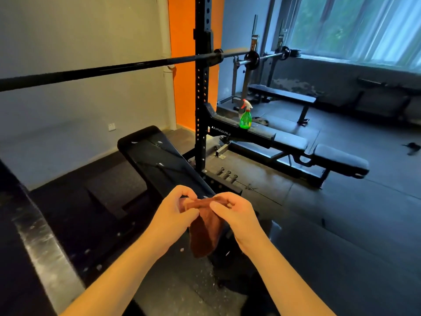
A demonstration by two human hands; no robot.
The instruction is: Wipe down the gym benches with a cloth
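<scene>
The black rack [201, 87] stands tall in the middle of the room, a barbell [102, 69] resting across it. Under the bar sits the near bench [159, 160], its glossy black pad tilted up. To the right a second bench [293, 142] lies low on the floor, and a flat bench [282, 93] waits by the window. A green spray bottle [246, 117] stands upright on the rack's side arm. Down in front, above the near bench's lower end, hangs the brown cloth [205, 233] — held in the air, touching no pad. The left hand [175, 210] and right hand [232, 213] pinch its top edge between thumbs and fingers, close together, the rest drooping below.
</scene>
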